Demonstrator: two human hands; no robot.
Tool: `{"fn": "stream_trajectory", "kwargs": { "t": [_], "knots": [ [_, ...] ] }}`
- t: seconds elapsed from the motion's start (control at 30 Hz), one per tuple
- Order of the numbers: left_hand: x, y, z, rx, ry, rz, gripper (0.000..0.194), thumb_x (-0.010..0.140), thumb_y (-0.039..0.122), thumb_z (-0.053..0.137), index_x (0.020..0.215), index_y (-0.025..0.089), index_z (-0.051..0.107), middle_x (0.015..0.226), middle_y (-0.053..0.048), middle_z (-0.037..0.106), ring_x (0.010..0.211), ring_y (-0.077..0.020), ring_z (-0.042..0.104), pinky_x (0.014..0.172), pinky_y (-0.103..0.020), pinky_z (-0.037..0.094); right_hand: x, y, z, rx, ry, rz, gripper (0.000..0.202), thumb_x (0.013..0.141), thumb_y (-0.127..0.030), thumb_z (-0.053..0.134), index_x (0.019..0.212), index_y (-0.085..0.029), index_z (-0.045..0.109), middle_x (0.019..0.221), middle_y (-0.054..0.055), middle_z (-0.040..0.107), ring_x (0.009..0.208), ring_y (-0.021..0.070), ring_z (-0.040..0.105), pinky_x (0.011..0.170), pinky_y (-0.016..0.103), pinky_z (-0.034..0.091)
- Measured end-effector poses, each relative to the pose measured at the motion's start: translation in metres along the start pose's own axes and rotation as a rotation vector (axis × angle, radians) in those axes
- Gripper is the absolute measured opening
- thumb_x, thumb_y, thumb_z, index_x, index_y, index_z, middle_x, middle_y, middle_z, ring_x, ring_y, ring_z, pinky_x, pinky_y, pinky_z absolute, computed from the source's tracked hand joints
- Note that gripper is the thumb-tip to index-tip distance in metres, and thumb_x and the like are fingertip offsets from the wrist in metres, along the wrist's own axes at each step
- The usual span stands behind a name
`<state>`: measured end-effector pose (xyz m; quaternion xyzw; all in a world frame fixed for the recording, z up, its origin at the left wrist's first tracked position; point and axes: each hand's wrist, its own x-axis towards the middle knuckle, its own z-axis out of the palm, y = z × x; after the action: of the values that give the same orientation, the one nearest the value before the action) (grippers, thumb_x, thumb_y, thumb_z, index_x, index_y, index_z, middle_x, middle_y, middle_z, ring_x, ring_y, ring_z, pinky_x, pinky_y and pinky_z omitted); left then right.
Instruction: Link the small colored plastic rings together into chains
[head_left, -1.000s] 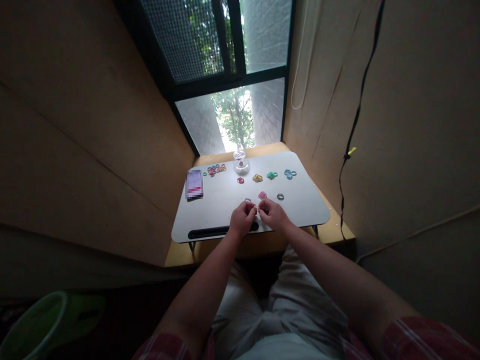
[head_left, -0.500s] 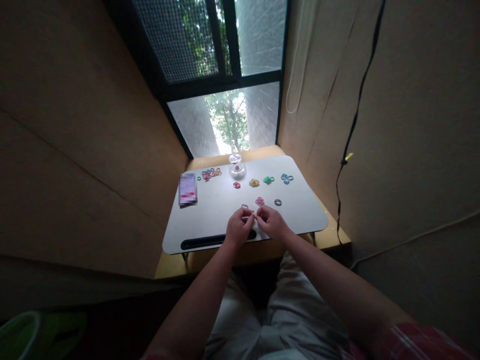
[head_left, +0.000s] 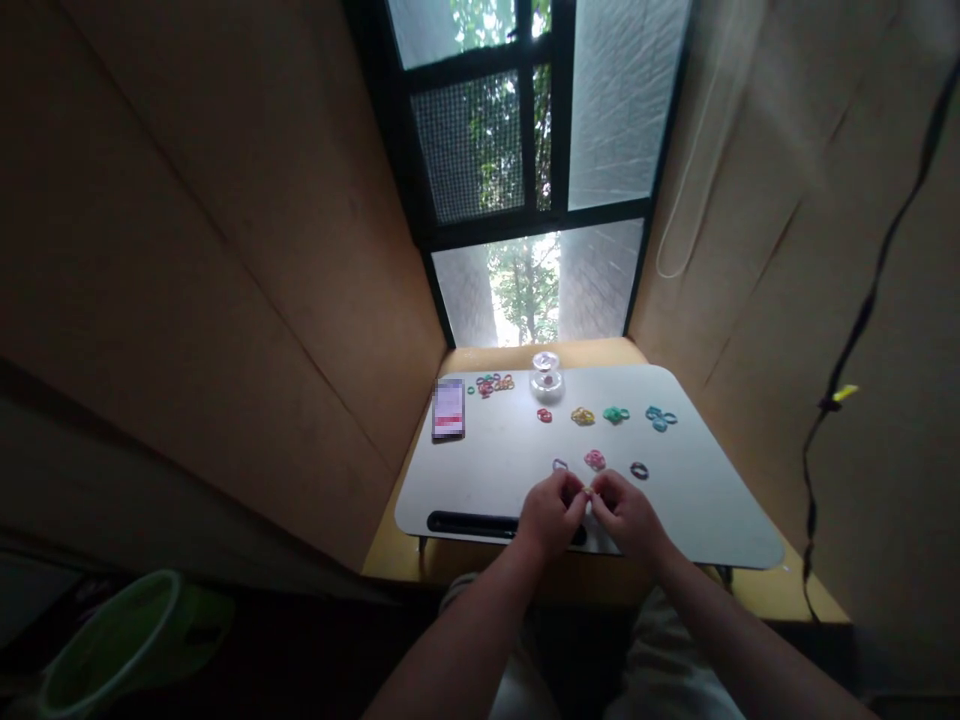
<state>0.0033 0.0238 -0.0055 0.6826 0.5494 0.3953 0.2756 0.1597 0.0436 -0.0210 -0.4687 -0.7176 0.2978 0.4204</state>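
Above the near edge of the white table [head_left: 480, 480], my left hand [head_left: 553, 512] and my right hand [head_left: 628, 512] meet, fingertips pinched together. Between them shows a small pale yellow band [head_left: 588, 491], like a hair tie; most of it is hidden by the fingers. Just beyond the hands are a purple band [head_left: 560, 465], a pile of pink bands [head_left: 595, 459] and a dark band [head_left: 639, 470]. Farther back, a row holds red bands [head_left: 544, 415], yellow bands [head_left: 583, 416], green bands [head_left: 616, 414] and blue bands [head_left: 660, 418].
A clear round container [head_left: 547, 380] stands at the table's back. Mixed coloured bands [head_left: 495, 384] lie left of it, near a phone [head_left: 448, 410] with a blurred screen. A black slot [head_left: 472, 524] runs along the front edge. A green bin [head_left: 135, 640] stands on the floor at left.
The camera view has swung left and up, so the table appears farther right and lower. Both hands stay together at the front edge, still pinching the small band.
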Motion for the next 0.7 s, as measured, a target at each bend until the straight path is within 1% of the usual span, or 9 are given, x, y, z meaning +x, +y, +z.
{"fn": "stream_trajectory", "kwargs": {
  "t": [0.2,0.4,0.6,0.7],
  "knots": [
    [-0.0014,0.0002,-0.0002,0.028,-0.006,0.014,0.009,0.085,0.029,0.056,0.083,0.021,0.056,0.069,0.003,0.059,0.062,-0.0117,0.053,0.06,-0.023,0.037,0.0007,0.0024,0.0012,-0.018,0.011,-0.01,0.011,0.082,-0.027,0.053,0.074,-0.022,0.048,0.062,-0.004,0.049,0.056,0.0131,0.049,0.054,0.025,0.04],
    [0.001,0.001,-0.0013,0.029,-0.014,-0.003,0.013,0.087,0.033,0.055,0.083,0.021,0.057,0.07,0.002,0.061,0.064,-0.0129,0.056,0.061,-0.024,0.038,0.0004,0.0035,0.0027,-0.034,0.025,-0.005,0.013,0.083,-0.029,0.053,0.075,-0.022,0.045,0.062,-0.005,0.046,0.055,0.0126,0.046,0.053,0.025,0.038],
    [0.0031,-0.0014,0.0006,0.038,-0.01,-0.01,0.011,0.087,0.03,0.054,0.081,0.021,0.057,0.07,0.002,0.062,0.064,-0.0129,0.056,0.061,-0.024,0.038,0.0001,0.0057,0.0025,-0.022,-0.007,0.01,0.01,0.083,-0.029,0.052,0.078,-0.022,0.046,0.064,-0.004,0.049,0.057,0.0124,0.046,0.054,0.024,0.039],
    [0.0029,-0.0002,0.0003,0.05,-0.006,-0.015,0.009,0.086,0.029,0.054,0.082,0.022,0.058,0.07,0.002,0.062,0.063,-0.0131,0.056,0.062,-0.024,0.038,0.0,0.0039,0.0007,-0.026,-0.012,0.007,0.009,0.083,-0.028,0.052,0.078,-0.022,0.047,0.067,-0.003,0.051,0.059,0.013,0.048,0.057,0.025,0.04]
  ]
}}
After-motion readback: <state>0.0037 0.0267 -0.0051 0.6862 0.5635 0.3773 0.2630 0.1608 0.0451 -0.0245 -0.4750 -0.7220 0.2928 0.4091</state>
